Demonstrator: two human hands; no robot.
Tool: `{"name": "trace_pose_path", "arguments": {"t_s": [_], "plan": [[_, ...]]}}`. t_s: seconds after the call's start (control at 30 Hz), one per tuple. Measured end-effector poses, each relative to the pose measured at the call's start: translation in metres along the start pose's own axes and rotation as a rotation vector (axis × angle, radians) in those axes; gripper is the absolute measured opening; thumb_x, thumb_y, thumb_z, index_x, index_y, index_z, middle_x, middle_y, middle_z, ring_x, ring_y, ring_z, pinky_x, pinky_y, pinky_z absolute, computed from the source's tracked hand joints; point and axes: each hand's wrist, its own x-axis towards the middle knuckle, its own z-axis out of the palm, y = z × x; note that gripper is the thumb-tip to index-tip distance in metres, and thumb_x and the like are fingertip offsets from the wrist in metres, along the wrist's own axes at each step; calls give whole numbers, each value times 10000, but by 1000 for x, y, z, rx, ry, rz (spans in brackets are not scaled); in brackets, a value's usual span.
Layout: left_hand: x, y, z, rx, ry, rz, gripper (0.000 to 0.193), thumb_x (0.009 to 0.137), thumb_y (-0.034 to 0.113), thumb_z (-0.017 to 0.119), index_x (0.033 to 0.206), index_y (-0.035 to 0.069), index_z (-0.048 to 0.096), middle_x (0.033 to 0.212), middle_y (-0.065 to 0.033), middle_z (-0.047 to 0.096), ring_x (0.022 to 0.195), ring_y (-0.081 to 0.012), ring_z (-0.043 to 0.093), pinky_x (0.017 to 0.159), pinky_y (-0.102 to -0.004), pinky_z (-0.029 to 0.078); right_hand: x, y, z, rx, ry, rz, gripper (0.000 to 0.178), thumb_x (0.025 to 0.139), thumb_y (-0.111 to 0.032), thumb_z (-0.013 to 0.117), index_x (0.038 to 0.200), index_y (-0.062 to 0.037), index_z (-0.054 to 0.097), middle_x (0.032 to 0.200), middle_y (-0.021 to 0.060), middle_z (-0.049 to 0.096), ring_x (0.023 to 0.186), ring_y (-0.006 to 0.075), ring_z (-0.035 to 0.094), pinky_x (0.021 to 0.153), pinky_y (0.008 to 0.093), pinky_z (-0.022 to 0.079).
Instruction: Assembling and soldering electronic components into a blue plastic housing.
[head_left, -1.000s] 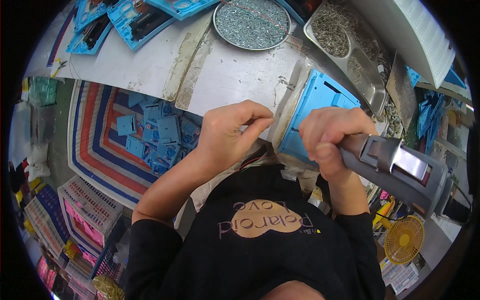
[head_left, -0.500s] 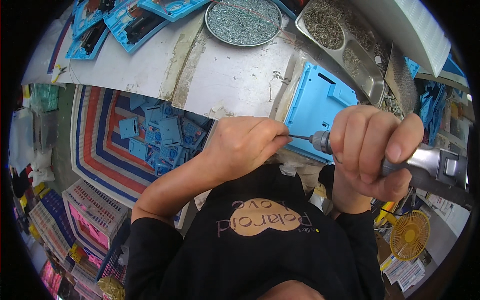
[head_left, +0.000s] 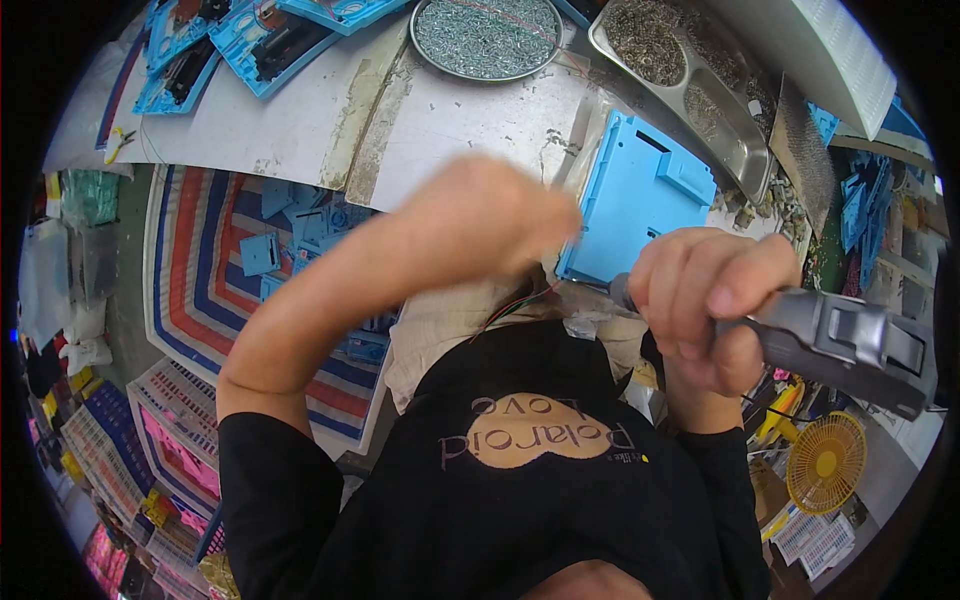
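Observation:
My right hand (head_left: 705, 305) is wrapped around a grey electric screwdriver (head_left: 850, 350), whose nose points left at the lower edge of a light blue plastic casing (head_left: 650, 195). The driver's bit does not show clearly. My left hand (head_left: 490, 215) is smeared by motion beside the casing's left edge, so its fingers and anything in them cannot be made out. The casing lies tilted on the bench edge, its flat outer face with slots and a raised block upward. Thin coloured wires (head_left: 520, 305) hang out below it, over my lap.
A round metal tray (head_left: 487, 38) of screws stands at the back. Right of it, a compartmented steel tray (head_left: 735, 150) holds small metal parts. More blue casings (head_left: 265, 50) lie back left. A striped-lined bin (head_left: 205, 285) with blue parts sits at left, a yellow fan (head_left: 826, 462) low right.
My left hand has left the screwdriver's tip and moved up, now blurred. The screwdriver in my right hand has shifted left and down, nearer the casing's lower edge. The wires have come into view.

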Motion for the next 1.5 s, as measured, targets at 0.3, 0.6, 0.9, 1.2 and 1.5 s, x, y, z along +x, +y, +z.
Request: {"name": "trace_pose_path", "arguments": {"t_s": [0.3,0.6,0.9,1.2,1.5], "plan": [[37,-52,10,263,646,-142,212,850,184,746,1039,93,713,1020,-93,687,978,-324,658,842,-422,523,-7,27,13,-245,40,-74,221,865,-53,776,911,-29,561,680,80,596,566,184,584,554,328,489],[50,7,51,-57,380,132,283,808,157,762,1078,97,706,1175,-80,666,1114,-308,611,953,-449,463,-7,11,-14,-227,-127,-103,210,963,-172,695,1071,-83,538,620,-1,561,515,151,540,529,312,460],[65,46,73,39,152,65,340,789,165,778,1119,105,722,1239,-34,677,1122,-257,611,974,-435,441,-49,-24,-109,-291,345,-352,178,1015,-86,548,1178,-19,525,652,5,497,528,106,447,536,278,388],[69,52,71,56,104,23,348,772,125,779,1116,109,736,1243,-38,688,1131,-265,611,993,-420,446,-34,-3,-115,-496,430,-272,67,1026,-145,521,1021,-78,518,638,-1,454,526,125,430,526,316,369],[71,41,73,-80,122,16,341,774,182,790,1102,111,727,1221,-59,664,1155,-277,594,974,-450,444,-72,-20,-69,-295,435,-150,240,985,-234,669,980,-74,491,601,-4,456,516,127,453,554,318,410]]}}
